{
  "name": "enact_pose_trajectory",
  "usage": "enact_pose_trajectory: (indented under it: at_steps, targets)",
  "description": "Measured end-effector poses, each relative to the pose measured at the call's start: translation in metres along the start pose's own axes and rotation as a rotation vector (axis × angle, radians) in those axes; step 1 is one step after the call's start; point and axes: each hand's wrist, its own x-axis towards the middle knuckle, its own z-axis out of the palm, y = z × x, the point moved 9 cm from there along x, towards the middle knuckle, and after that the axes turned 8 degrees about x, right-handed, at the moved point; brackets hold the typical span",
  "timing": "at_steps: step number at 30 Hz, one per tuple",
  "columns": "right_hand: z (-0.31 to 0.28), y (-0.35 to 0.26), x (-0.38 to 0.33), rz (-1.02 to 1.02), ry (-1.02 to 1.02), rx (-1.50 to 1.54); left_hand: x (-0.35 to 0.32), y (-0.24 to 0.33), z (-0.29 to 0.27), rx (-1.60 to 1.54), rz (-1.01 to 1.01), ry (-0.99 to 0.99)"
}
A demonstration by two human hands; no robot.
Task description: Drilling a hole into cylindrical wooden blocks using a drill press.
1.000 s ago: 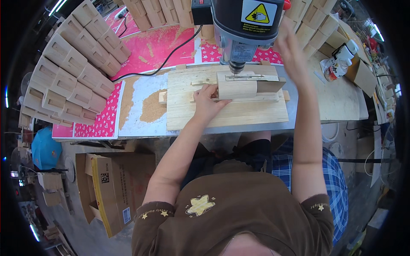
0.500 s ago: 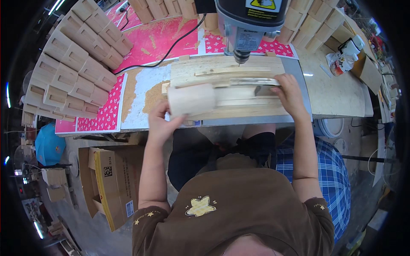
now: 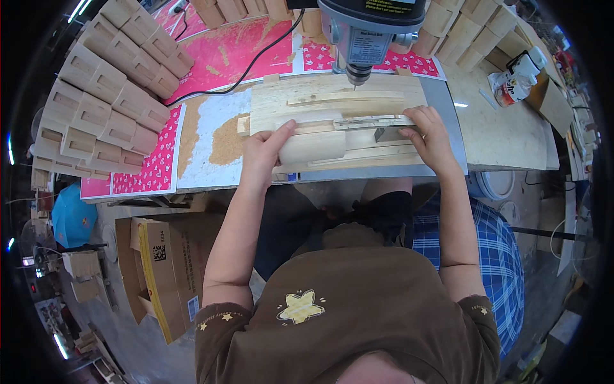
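A pale wooden block with a rounded face lies on the wooden jig board, and my left hand grips its left end, thumb on top. My right hand pinches the right end of a narrow wooden strip, whose left end meets the block's far side. Beside the right fingers a small dark metal piece stands on the jig. Above and behind the block hangs the bench drill, its bit over the board and apart from the block.
Stacks of slotted wooden blocks rise at the left, with more blocks at the back right. A black cable crosses the pink sheet. Sawdust lies left of the jig. A white bottle stands right; a cardboard box sits below.
My left hand has brought the block rightward onto the jig, against the strip. My right hand stays at the strip's end, nearly unmoved.
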Motion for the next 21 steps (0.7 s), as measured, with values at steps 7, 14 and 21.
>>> enact_pose_trajectory:
  at_steps: [7,14,21]
  targets:
    - [0.005,-0.006,0.004,0.001,0.033,-0.05,0.006,0.003,0.063,-0.054,0.118,-0.215]
    - [0.003,0.025,0.029,0.047,0.074,-0.062,-0.012,0.033,0.067,0.337,0.724,0.056]
    - [0.026,0.014,0.04,0.019,0.113,-0.067,0.011,0.017,0.053,0.73,0.817,0.295]
